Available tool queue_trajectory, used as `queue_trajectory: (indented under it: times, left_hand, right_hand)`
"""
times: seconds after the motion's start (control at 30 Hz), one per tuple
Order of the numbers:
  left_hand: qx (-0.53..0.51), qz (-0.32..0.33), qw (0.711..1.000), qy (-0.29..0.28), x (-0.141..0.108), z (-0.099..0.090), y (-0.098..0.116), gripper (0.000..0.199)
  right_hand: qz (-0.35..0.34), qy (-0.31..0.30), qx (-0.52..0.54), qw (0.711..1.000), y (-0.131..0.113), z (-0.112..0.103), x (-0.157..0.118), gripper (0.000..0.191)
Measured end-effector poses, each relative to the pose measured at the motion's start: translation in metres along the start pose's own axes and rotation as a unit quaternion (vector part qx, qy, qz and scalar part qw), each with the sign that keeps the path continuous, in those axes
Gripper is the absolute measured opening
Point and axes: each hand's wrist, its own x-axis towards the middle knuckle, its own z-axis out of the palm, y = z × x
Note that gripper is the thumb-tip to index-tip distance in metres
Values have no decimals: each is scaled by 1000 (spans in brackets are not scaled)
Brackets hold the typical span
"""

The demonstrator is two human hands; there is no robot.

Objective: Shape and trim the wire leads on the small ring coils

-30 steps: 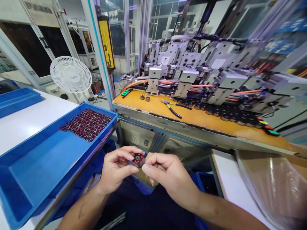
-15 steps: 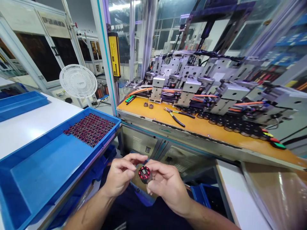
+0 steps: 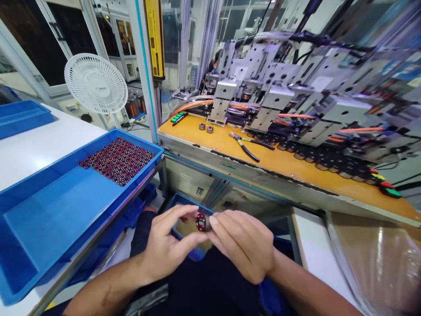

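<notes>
Red-and-black part: a small round wound piece (image 3: 201, 222) is pinched between both hands, low in the middle, above the lap.
Left hand (image 3: 166, 245): closed on the piece from the left, thumb and forefinger curled round it.
Right hand (image 3: 245, 245): fingertips pressed on its right side; the hold there is partly hidden.
Open room: free space is left between the blue tray (image 3: 49, 219) edge on the left and the white tabletop (image 3: 315, 250) on the right.
Tray load: dark red parts (image 3: 117, 160) are heaped in the far corner.
Bench edge: the orange bench (image 3: 279, 169) runs just beyond the hands, with pliers (image 3: 251, 147) lying on it.
Hard to make out: the machine (image 3: 296, 101) is blurred at right; clear film (image 3: 378, 259) is cut off by the frame.
</notes>
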Motion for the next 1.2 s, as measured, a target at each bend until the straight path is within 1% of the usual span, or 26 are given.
queue_trajectory:
  times: [0.07,0.1,0.13,0.2,0.27,0.3,0.33,0.37,0.43,0.47,0.53,0.63,0.7,0.73,0.8,0.87,0.9,0.93,0.97,1.0,1.03,1.07,1.1,1.13,1.17,1.2]
  left_hand:
    - [-20,-23,999,-31,7,2,0,31]
    - [-24,-30,998,-43,9,3,-1,29]
    - [-21,-34,998,-52,10,3,-2,26]
    - [-6,-26,998,-61,11,4,-5,22]
    - [12,-3,998,-60,12,3,-8,23]
    - [20,10,998,-60,12,2,-9,25]
    - [25,21,997,-63,12,1,-9,27]
    - [28,27,997,-68,12,0,-9,29]
    - [14,19,997,-78,12,-1,-8,29]
    - [-7,2,997,-82,11,-1,-7,28]
    - [-75,-57,992,-82,10,-1,-6,24]
    - [-196,-152,965,-84,7,1,-6,21]
    - [-244,-172,950,-89,7,3,-5,20]
    - [-250,-168,949,-91,8,4,-5,19]
    - [-226,-144,959,-87,11,4,-4,15]
    - [-161,-90,980,-77,14,3,-3,14]
    - [-119,-56,989,-75,16,2,-2,14]
    - [-75,-19,994,-74,18,0,-2,14]
    - [-34,16,996,-76,19,-1,-1,15]
    - [1,46,995,-83,20,-2,-1,16]
    - [27,71,993,-92,20,-3,0,18]
    - [44,91,989,-103,21,-3,1,19]
    - [53,107,986,-114,20,-2,2,20]
    - [57,118,984,-123,20,-2,4,21]
    - [58,123,982,-130,20,-1,6,21]
    - [55,125,981,-134,19,-1,7,21]
  right_hand:
    - [-7,-9,-5,1000,-3,-1,-4,9]
    - [1,-14,-3,1000,-5,-1,-6,8]
    - [23,-20,8,1000,-7,-1,-8,8]
    - [116,-39,63,990,-10,0,-10,10]
    - [233,-50,145,960,-13,0,-7,17]
    - [277,-45,186,942,-14,-1,-5,21]
    - [304,-32,221,926,-15,-1,-2,22]
    - [318,-16,254,913,-16,-2,1,20]
    - [332,16,303,893,-18,-3,7,7]
    - [340,27,320,884,-19,-3,8,6]
    - [365,43,338,866,-22,-3,11,11]
    - [394,54,350,848,-26,-2,13,13]
    - [403,56,355,842,-27,-3,13,13]
    - [409,56,356,838,-27,-4,11,13]
    - [431,48,356,828,-25,-10,4,12]
    - [465,28,338,818,-19,-20,-6,15]
    - [478,24,315,820,-15,-27,-11,15]
    - [478,17,282,832,-12,-34,-15,12]
    - [458,13,238,857,-9,-42,-17,8]
    - [420,3,184,889,-6,-50,-16,3]
    - [355,-15,132,925,-5,-56,-13,4]
    - [266,-34,86,959,-4,-60,-9,8]
    - [168,-56,52,983,-2,-62,-3,12]
    - [78,-74,27,994,-1,-62,3,15]
    - [9,-84,11,996,1,-59,9,19]
    - [-34,-94,3,995,3,-55,14,21]
